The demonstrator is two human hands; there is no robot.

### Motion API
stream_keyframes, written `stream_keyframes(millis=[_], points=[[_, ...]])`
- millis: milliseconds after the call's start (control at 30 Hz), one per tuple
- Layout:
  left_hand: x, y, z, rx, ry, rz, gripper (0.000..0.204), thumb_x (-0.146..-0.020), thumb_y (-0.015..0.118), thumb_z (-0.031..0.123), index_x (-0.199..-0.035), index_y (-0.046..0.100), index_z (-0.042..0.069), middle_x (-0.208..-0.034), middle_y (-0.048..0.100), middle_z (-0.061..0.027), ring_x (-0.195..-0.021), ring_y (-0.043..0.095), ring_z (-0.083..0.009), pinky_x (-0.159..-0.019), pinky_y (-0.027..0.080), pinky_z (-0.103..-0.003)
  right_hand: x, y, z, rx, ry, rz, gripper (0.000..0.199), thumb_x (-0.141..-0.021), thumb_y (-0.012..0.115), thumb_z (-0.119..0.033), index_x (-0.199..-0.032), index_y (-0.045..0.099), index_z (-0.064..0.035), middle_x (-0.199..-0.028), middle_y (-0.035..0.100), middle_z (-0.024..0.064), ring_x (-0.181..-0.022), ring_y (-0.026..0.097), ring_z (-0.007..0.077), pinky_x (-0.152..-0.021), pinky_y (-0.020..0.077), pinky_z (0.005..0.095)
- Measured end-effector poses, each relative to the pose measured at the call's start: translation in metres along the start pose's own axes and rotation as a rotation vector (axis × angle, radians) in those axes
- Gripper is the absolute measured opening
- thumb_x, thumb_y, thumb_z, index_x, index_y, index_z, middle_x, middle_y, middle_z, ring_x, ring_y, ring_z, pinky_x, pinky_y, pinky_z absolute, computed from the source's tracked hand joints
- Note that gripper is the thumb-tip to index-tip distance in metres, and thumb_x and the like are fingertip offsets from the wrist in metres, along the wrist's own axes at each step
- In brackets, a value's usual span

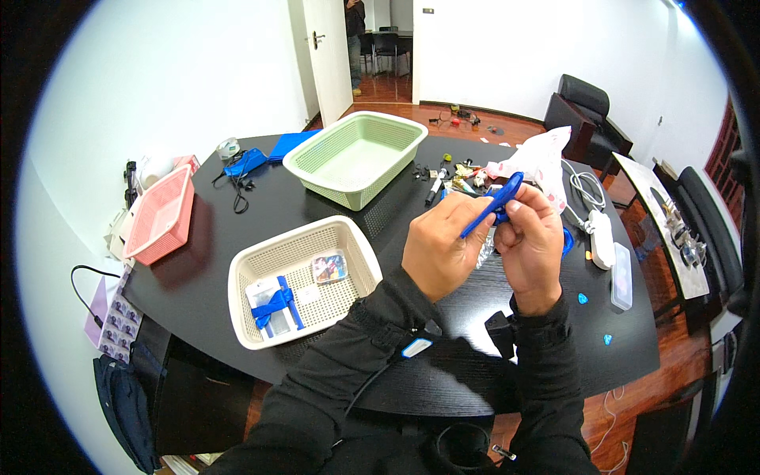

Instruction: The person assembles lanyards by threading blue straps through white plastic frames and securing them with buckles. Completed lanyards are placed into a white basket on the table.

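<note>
Over the right half of the dark table, my two hands meet on a slim blue object [507, 194] with a rounded upper end; its exact kind I cannot make out. The fingers of my left hand [439, 247] are closed round its lower part. My right hand [532, 247] pinches it from the other side with thumb and fingers. Another blue thing [568, 242] shows beside my right hand, partly hidden. Left of my hands stands a beige basket [332, 302]. Inside it lie a white box [258, 295] with a blue band across it and a small colourful pack [329, 267].
A green basket [342, 187] stands behind the beige one; a pink basket [165, 229] is at the far left. Small mixed items, a white bag [546, 155], a white power strip [602, 241] and a clear case [622, 277] lie right. A person [355, 43] stands in the doorway.
</note>
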State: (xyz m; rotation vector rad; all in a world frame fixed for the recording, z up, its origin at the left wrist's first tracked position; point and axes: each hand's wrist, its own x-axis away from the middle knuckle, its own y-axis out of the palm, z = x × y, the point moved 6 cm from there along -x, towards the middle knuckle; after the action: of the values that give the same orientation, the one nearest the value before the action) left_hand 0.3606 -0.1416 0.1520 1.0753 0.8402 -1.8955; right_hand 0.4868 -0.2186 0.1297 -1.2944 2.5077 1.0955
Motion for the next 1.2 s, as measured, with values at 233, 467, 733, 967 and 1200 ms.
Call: stream_keyframes(millis=[233, 467, 733, 967, 1200], points=[[0.002, 0.005, 0.003, -0.046, 0.022, -0.009, 0.011, -0.09, 0.07, 0.007, -0.098, 0.068, 0.0, -0.085, 0.065, -0.0155, -0.073, 0.067, -0.0329, -0.063, 0.052, -0.037, -0.004, -0.006, -0.001, 0.116, -0.204, 0.076, 0.008, -0.096, 0.062, -0.002, -0.104, 0.061, -0.0015, -0.089, 0.068, 0.0061, -0.068, 0.065, 0.0105, -0.058, 0.0533, 0.023], [0.003, 0.005, -0.003, -0.178, 0.027, -0.055, 0.01, -0.089, 0.07, 0.005, -0.098, 0.066, 0.001, -0.085, 0.063, -0.0148, -0.072, 0.066, -0.0354, -0.061, 0.051, -0.04, 0.003, 0.004, 0.006, 0.186, -0.176, 0.115, 0.023, -0.095, 0.067, -0.009, -0.113, 0.065, 0.0047, -0.096, 0.07, 0.0065, -0.076, 0.064, 0.0089, -0.066, 0.054, 0.0224], [0.007, 0.012, -0.004, -0.218, 0.043, -0.109, 0.017, -0.085, 0.069, 0.001, -0.102, 0.067, 0.003, -0.086, 0.063, -0.014, -0.073, 0.065, -0.0358, -0.062, 0.051, -0.04, -0.007, -0.007, 0.004, 0.309, 0.014, 0.054, 0.007, -0.09, 0.063, -0.003, -0.094, 0.064, 0.0014, -0.086, 0.068, 0.0041, -0.07, 0.063, 0.0081, -0.064, 0.0534, 0.0216], [0.009, 0.018, -0.01, -0.224, 0.061, -0.127, 0.026, -0.083, 0.069, -0.001, -0.109, 0.067, 0.004, -0.089, 0.064, -0.0136, -0.076, 0.066, -0.0345, -0.065, 0.053, -0.041, -0.013, -0.016, 0.012, 0.294, -0.034, 0.114, 0.006, -0.089, 0.061, -0.002, -0.092, 0.064, 0.0022, -0.083, 0.067, 0.0049, -0.067, 0.062, 0.0088, -0.062, 0.0528, 0.0226], [0.016, 0.027, -0.023, -0.289, 0.041, -0.217, 0.032, -0.078, 0.069, 0.004, -0.109, 0.063, 0.005, -0.094, 0.061, -0.0137, -0.083, 0.066, -0.0343, -0.072, 0.054, -0.043, -0.016, -0.025, 0.022, 0.309, -0.078, 0.148, 0.006, -0.091, 0.06, 0.0, -0.096, 0.063, 0.0024, -0.084, 0.066, 0.004, -0.068, 0.06, 0.0066, -0.059, 0.0491, 0.0201]])
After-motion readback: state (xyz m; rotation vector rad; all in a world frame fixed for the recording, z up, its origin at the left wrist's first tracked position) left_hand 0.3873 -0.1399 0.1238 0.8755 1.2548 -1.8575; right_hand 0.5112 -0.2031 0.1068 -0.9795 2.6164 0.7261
